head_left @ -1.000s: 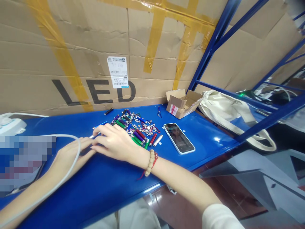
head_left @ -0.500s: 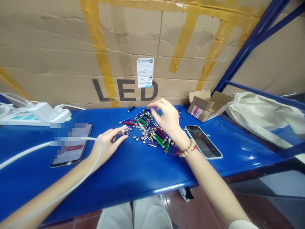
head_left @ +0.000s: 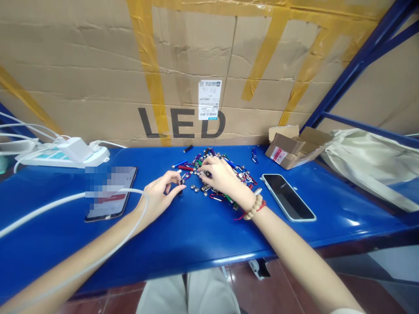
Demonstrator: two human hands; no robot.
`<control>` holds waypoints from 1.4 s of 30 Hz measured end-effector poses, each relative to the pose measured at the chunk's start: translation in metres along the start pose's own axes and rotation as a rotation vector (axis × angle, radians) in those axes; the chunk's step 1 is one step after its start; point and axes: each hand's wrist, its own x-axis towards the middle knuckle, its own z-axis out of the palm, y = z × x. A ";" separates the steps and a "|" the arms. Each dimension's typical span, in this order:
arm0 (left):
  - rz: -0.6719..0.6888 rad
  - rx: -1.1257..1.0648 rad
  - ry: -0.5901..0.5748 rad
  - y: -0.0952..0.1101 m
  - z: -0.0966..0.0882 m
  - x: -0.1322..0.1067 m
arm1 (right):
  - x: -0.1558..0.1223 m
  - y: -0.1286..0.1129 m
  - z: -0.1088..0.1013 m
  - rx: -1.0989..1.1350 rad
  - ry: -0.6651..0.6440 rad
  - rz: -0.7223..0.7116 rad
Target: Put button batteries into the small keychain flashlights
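On the blue table lies a pile of small metal tubes in green, red, blue and purple, mixed with button cells (head_left: 197,189) and small carabiners (head_left: 216,197). At the pile's left edge, my left hand (head_left: 163,190) pinches a small dark piece between thumb and fingers; its kind is too small to make out. Over the middle of the pile, my right hand (head_left: 220,175) has its fingers closed around something small, partly dark, that they mostly hide. A bead bracelet (head_left: 255,207) circles the right wrist. Near the left hand are a red tube (head_left: 186,168) and a blue tube (head_left: 180,163).
A phone (head_left: 111,196) lies left, crossed by a white cable (head_left: 46,213); another phone (head_left: 288,198) lies right. Behind stand a power strip (head_left: 36,159), a small open carton (head_left: 291,148) and a large LED cardboard box (head_left: 183,65). A blue rack post (head_left: 353,74) rises at right.
My right hand has come down and nearer to my left hand, from the back of the pile to its middle, and its fingers have closed. The whole view has shifted slightly.
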 end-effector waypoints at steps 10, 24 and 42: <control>0.045 0.048 -0.023 -0.001 0.001 0.000 | -0.001 -0.005 0.001 -0.056 -0.125 0.017; -0.018 0.038 -0.073 -0.004 0.002 0.002 | 0.000 -0.005 0.005 -0.050 -0.126 0.029; 0.244 -0.008 0.022 -0.002 0.000 0.000 | 0.004 -0.006 0.004 -0.025 -0.044 -0.041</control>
